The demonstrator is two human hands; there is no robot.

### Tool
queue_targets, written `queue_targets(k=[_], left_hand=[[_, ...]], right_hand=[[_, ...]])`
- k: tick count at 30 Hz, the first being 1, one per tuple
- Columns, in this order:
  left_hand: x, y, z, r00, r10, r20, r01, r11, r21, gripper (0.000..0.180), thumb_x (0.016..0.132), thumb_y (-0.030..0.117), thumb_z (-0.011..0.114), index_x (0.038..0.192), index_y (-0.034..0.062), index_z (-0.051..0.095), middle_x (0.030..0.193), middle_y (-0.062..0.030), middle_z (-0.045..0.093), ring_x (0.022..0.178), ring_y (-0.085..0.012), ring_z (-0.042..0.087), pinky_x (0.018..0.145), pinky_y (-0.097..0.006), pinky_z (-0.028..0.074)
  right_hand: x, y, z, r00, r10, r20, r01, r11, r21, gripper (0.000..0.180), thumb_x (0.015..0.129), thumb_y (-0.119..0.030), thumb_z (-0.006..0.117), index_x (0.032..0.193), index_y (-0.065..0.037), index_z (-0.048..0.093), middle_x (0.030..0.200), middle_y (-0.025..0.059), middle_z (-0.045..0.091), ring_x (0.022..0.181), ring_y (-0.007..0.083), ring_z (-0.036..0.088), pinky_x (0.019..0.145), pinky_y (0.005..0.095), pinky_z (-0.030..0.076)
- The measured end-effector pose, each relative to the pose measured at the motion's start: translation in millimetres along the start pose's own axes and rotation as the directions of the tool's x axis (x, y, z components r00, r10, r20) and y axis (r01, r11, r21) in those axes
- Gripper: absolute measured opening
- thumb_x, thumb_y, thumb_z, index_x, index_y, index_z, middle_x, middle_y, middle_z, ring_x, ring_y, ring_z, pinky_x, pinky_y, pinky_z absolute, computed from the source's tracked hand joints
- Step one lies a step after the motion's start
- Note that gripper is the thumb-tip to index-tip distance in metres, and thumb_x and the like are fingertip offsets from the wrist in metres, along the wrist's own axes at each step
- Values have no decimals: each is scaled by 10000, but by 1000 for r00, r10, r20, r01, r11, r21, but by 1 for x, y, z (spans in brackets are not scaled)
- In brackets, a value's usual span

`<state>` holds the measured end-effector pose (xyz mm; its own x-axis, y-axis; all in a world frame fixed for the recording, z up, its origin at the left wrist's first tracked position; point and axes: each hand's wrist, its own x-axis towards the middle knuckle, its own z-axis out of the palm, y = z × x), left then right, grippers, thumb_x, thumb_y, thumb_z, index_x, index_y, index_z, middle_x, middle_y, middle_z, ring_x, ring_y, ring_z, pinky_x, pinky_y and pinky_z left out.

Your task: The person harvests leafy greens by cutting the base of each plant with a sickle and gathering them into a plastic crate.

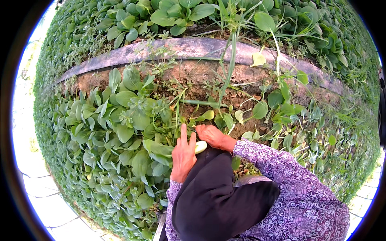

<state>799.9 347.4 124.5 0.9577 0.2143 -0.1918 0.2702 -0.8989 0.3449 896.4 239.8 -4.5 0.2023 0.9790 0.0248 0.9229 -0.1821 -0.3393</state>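
My left hand (184, 154) is low among the leafy greens, with its forefinger stretched forward and the other fingers curled down. Broad green leaves (159, 151) stick out on its left side, and a pale yellow-green piece (200, 147) shows at its right; they look like parts of a leafy green plant under the palm. Just to the right, my right hand (213, 135) is closed close to the soil, its fingertips almost meeting the left hand's. A small dark sliver shows at those fingertips, too little to name. Stems and leaves hide the ground between the hands.
Dense greens (92, 132) fill the left of the bed. Ahead, a greyish strip edging (189, 47) curves across, with bare soil (201, 76) before it and more greens (177, 14) beyond. Tall grass (231, 60) and scattered seedlings (287, 116) stand to the right. My dark-clothed knee (217, 193) is below the hands.
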Motion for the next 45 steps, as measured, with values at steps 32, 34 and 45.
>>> queue_targets(k=[32, 34, 45], left_hand=[[-7, -108, 24, 999, -17, 30, 11, 980, 201, 442, 498, -134, 572, 906, 24, 634, 1305, -68, 491, 872, -256, 552, 640, -342, 515], [-9, -113, 23, 1000, -10, 4, 9, 980, 198, 439, 496, -132, 573, 903, 22, 633, 1310, -73, 487, 872, -255, 554, 640, -343, 515], [-16, -117, 25, 999, 52, -8, -50, 980, 193, 398, 526, -116, 583, 905, -1, 618, 1348, -65, 444, 865, -236, 555, 631, -329, 518]], right_hand=[[0, 9, 26, 722, 299, 624, -586, -216, 781, 385, 906, -328, 469, 668, -26, 450, 459, 29, 474, 325, 98, 440, 285, 252, 300], [14, 1, 18, 705, 258, 661, -641, -167, 749, 390, 917, -333, 471, 682, -24, 441, 481, -4, 438, 356, 76, 442, 324, 230, 333], [5, 11, -33, 812, 563, 157, -407, 354, 842, 206, 818, -196, 546, 781, -8, 472, 518, 85, 453, 413, 219, 486, 418, 330, 388]])
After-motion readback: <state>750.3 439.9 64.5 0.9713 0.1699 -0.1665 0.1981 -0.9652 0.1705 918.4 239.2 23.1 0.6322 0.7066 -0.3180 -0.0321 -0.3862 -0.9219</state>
